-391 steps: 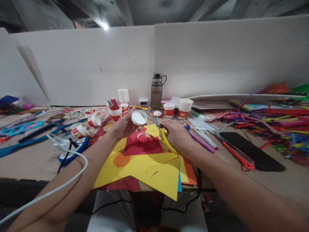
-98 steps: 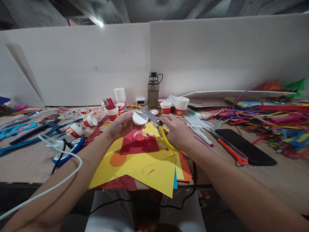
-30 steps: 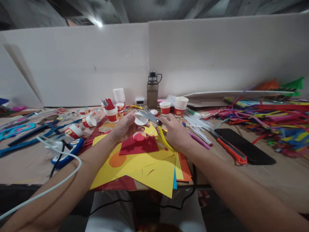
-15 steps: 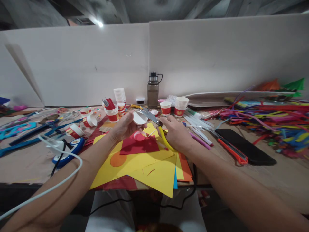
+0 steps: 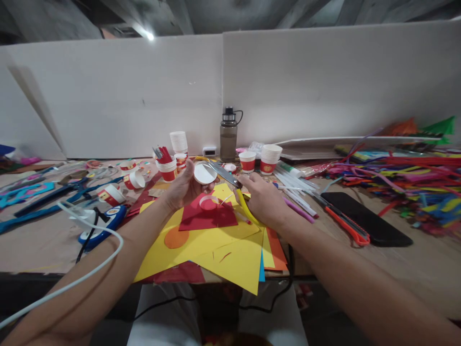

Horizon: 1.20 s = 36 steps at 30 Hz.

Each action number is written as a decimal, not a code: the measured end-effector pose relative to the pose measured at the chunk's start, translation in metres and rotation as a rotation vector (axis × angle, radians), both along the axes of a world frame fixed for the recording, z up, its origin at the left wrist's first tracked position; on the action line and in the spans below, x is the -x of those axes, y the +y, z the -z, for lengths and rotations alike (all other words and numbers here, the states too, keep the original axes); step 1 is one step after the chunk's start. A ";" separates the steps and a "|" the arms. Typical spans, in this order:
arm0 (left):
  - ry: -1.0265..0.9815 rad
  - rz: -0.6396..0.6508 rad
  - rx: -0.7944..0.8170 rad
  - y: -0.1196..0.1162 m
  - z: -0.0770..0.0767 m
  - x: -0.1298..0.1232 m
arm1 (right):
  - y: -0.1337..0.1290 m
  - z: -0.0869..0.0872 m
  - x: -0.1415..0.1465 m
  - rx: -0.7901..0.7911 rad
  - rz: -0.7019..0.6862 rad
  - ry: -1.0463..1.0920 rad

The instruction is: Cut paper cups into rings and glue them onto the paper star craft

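My left hand [image 5: 180,191] is closed round a small paper cup [image 5: 205,174], tilted so that its round white inside faces me. My right hand [image 5: 265,199] grips scissors [image 5: 224,174] with yellow handles. Their metal blades point left, the tips at the far right of the cup's rim; whether the blades are cutting the paper I cannot tell. Below the hands a cut paper ring [image 5: 208,203] lies on a red sheet [image 5: 201,222]. Under that are yellow sheets [image 5: 230,269], with an orange paper disc [image 5: 176,238] on them.
A water bottle [image 5: 228,139] stands by the white board. Paper cups [image 5: 271,158] stand behind, one cup [image 5: 166,170] holding pens. To the right lie a black phone [image 5: 365,218], an orange box cutter [image 5: 347,226] and pipe cleaners [image 5: 399,178]. A white cable [image 5: 118,240] crosses my left forearm.
My left hand has shifted slightly left with the cup and turned it, so more of the inside shows. The scissors and my right hand have hardly moved.
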<state>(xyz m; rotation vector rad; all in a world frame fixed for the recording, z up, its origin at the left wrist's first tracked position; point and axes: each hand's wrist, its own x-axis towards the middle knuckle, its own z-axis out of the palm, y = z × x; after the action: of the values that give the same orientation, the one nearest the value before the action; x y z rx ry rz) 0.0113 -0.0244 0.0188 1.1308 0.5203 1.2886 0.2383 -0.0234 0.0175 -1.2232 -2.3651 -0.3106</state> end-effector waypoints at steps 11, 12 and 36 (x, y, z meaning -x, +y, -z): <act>0.047 0.045 0.034 -0.001 0.004 -0.002 | 0.000 0.000 0.000 0.005 -0.027 -0.022; 0.046 0.042 0.043 -0.001 0.004 -0.001 | 0.000 0.000 0.000 0.007 -0.029 -0.023; -0.018 0.047 0.073 0.000 0.005 -0.003 | -0.002 -0.003 0.001 0.029 0.051 -0.043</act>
<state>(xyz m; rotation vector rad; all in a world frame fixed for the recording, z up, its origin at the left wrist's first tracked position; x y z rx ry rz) 0.0147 -0.0242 0.0142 1.0638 0.5201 1.2284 0.2376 -0.0257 0.0207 -1.3046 -2.3857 -0.3227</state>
